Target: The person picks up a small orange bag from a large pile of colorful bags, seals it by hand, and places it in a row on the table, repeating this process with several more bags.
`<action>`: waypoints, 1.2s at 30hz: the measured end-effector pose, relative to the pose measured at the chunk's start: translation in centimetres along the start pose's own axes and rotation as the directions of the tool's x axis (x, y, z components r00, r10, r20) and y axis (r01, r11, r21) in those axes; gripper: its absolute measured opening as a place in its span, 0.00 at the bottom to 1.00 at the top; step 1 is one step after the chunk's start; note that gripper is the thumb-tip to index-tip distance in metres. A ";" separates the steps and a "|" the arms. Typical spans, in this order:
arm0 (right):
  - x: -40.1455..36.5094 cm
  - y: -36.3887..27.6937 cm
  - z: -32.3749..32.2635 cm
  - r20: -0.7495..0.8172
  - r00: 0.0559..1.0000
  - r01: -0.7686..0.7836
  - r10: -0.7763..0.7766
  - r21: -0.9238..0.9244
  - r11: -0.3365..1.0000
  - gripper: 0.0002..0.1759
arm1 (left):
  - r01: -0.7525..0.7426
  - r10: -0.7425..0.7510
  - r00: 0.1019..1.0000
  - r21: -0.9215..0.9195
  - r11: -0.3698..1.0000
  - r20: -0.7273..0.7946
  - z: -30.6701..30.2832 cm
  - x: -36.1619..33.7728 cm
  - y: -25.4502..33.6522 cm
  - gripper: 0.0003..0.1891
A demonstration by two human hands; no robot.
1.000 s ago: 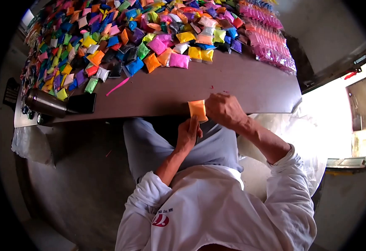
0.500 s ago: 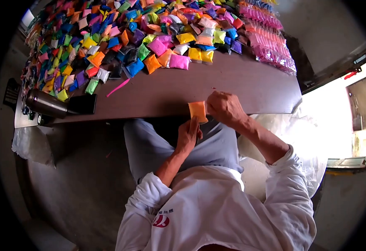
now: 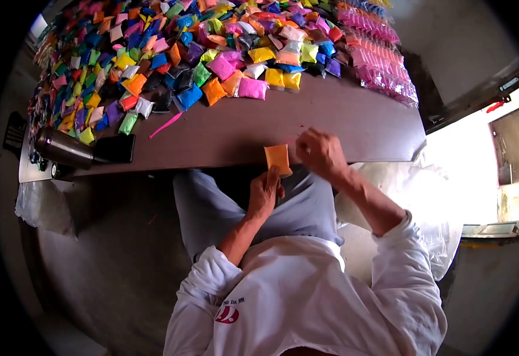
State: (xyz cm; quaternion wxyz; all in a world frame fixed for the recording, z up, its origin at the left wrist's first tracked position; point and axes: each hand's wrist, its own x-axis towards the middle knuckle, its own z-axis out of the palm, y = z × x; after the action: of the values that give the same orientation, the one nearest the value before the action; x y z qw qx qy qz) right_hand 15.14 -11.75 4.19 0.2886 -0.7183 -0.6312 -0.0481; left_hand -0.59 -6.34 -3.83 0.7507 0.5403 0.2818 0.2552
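Observation:
An orange packet stands up at the table's front edge, pinched at its lower end by my left hand. To its right, my right hand is curled above the tabletop, a small gap from the packet. Its fingers are closed, and what they hold, if anything, is too small to make out. Behind both hands lies a large heap of colourful packets, with a pink one near its front edge.
On the brown table lie a pink strip, a dark metallic flask and a black phone. Rows of clear bags with pink contents line the right side. Plastic bags hang beside the table at right.
The right hand has lifted and tilted slightly, its fingers still curled. The orange packet stays in my left hand. The whole view has shifted a little to the left.

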 end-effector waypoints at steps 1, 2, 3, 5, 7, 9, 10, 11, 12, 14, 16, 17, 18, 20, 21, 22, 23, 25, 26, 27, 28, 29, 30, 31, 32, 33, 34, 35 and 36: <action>-0.3 -1.1 -0.2 0.026 1.000 -0.003 0.002 0.035 0.999 0.03 | 0.008 -0.008 1.000 0.024 1.000 0.000 -0.1 0.0 -0.2 0.23; -0.6 -1.8 0.1 0.019 0.995 0.094 -0.095 0.071 0.993 0.03 | 0.028 -0.028 1.000 0.046 0.999 0.002 -0.1 -0.4 -0.6 0.23; -0.7 -1.9 0.8 -0.011 0.991 0.135 -0.135 0.062 0.989 0.03 | 0.034 -0.035 0.999 0.046 0.998 0.006 0.1 -0.5 -0.7 0.23; -0.4 -0.3 1.4 0.068 0.996 0.054 -0.057 0.046 0.997 0.04 | 0.032 -0.030 0.999 -0.098 0.995 0.025 0.4 -0.1 -0.3 0.23; 0.4 1.8 1.4 -0.007 1.000 0.022 -0.023 -0.100 0.995 0.04 | 0.010 -0.010 1.000 -0.090 0.996 0.000 0.3 -0.4 -0.1 0.24; 1.1 2.1 1.0 -0.008 0.999 -0.043 0.042 -0.089 0.995 0.04 | 0.013 -0.013 1.000 -0.007 1.000 -0.007 -0.3 -0.4 -0.5 0.24; 1.3 1.3 0.6 -0.019 1.000 0.010 -0.010 -0.013 1.000 0.04 | 0.000 -0.001 1.000 -0.008 1.000 -0.009 -0.3 0.1 -0.2 0.24; 0.8 0.1 0.3 -0.021 0.999 0.047 -0.045 0.069 0.997 0.04 | 0.009 -0.009 1.000 -0.011 1.000 -0.005 -0.3 -0.2 -0.1 0.23; 0.3 -1.2 0.2 0.052 0.999 -0.003 -0.002 0.094 0.996 0.04 | 0.020 -0.020 1.000 -0.015 1.000 0.001 -0.2 -0.6 -0.2 0.23; 0.1 -0.6 0.8 0.061 0.995 -0.080 0.076 0.063 0.995 0.04 | 0.027 -0.027 1.000 -0.053 0.998 0.001 0.0 -0.6 -0.1 0.23; 0.2 0.2 1.3 -0.015 0.990 -0.140 0.140 0.015 0.990 0.05 | 0.020 -0.021 1.000 -0.094 0.995 -0.008 -0.1 -0.3 0.0 0.23; 0.0 0.3 1.3 -0.013 0.990 -0.138 0.138 0.018 0.990 0.05 | 0.003 -0.003 1.000 -0.081 0.997 0.001 -0.4 -0.4 -0.1 0.23; -0.1 -0.2 1.0 0.007 0.968 -0.249 0.250 0.123 0.961 0.05 | -0.013 0.013 1.000 -0.067 0.998 0.013 -0.7 -0.5 -0.3 0.23; -0.8 -1.0 1.0 0.035 0.933 -0.358 0.359 0.223 0.907 0.06 | -0.005 0.006 1.000 -0.066 0.998 0.009 -0.9 -0.5 -0.5 0.23; -1.4 -1.7 1.3 0.069 0.913 -0.399 0.402 0.356 0.845 0.09 | 0.002 -0.002 1.000 -0.069 0.998 0.002 -1.0 -0.5 -0.6 0.23; -1.9 -2.4 1.6 0.110 0.893 -0.433 0.437 0.481 0.763 0.11 | 0.002 -0.002 1.000 -0.069 0.998 0.004 -0.9 -0.6 -0.5 0.23; -2.3 -2.8 2.1 0.108 0.892 -0.433 0.438 0.481 0.762 0.11 | 0.014 -0.015 1.000 -0.068 0.998 -0.004 -0.9 -0.6 -0.4 0.23; -2.9 -3.9 2.8 0.149 0.839 -0.519 0.524 0.511 0.685 0.17 | 0.031 -0.031 0.999 -0.061 0.998 -0.007 -1.0 -0.8 -0.2 0.22; -3.1 -4.4 2.8 0.147 0.823 -0.539 0.549 0.509 0.672 0.20 | 0.010 -0.010 1.000 -0.043 0.999 -0.012 -1.1 -0.8 -0.2 0.22; -3.4 -4.6 3.1 0.145 0.821 -0.540 0.553 0.512 0.668 0.20 | -0.012 0.011 1.000 -0.025 1.000 -0.015 -1.3 -0.8 -0.2 0.22; -3.8 -4.5 3.6 0.169 0.799 -0.569 0.577 0.522 0.635 0.21 | -0.009 0.009 1.000 -0.020 1.000 -0.010 -1.4 -0.8 -0.1 0.22; -4.1 -4.4 4.0 0.194 0.776 -0.598 0.600 0.531 0.601 0.22 | -0.011 0.011 1.000 -0.012 1.000 -0.024 -1.6 -0.9 -0.1 0.23; -4.2 -4.4 4.4 0.192 0.772 -0.601 0.606 0.533 0.596 0.22 | -0.012 0.012 0.999 -0.005 1.000 -0.037 -1.6 -0.9 -0.1 0.23; -4.2 -4.3 4.7 0.186 0.742 -0.618 0.645 0.564 0.548 0.23 | -0.009 0.009 1.000 0.000 1.000 -0.030 -1.6 -0.9 0.0 0.23; -4.2 -4.3 4.9 0.181 0.709 -0.631 0.682 0.595 0.498 0.24 | -0.001 0.001 1.000 0.010 1.000 -0.028 -1.6 -1.0 0.1 0.23; -4.2 -4.4 4.8 0.179 0.704 -0.632 0.687 0.598 0.493 0.24 | 0.006 -0.006 1.000 0.021 1.000 -0.026 -1.5 -1.0 0.3 0.23; -4.2 -4.6 4.6 0.186 0.713 -0.625 0.676 0.607 0.492 0.24 | 0.010 -0.009 1.000 0.026 1.000 -0.020 -1.5 -1.1 0.5 0.23; -4.2 -4.8 4.5 0.194 0.722 -0.617 0.665 0.615 0.491 0.23 | 0.000 0.001 1.000 0.042 0.999 -0.016 -1.4 -1.2 0.7 0.23; -4.3 -5.0 4.6 0.192 0.718 -0.619 0.669 0.617 0.487 0.23 | -0.010 0.010 1.000 0.058 0.998 -0.012 -1.3 -1.3 0.8 0.22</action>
State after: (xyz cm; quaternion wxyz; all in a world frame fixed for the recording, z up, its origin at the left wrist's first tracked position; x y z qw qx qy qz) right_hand 8.21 -13.11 0.29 0.5355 -0.7542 -0.2810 0.2557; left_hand -2.46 -6.10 -3.24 0.7317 0.5615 0.2911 0.2541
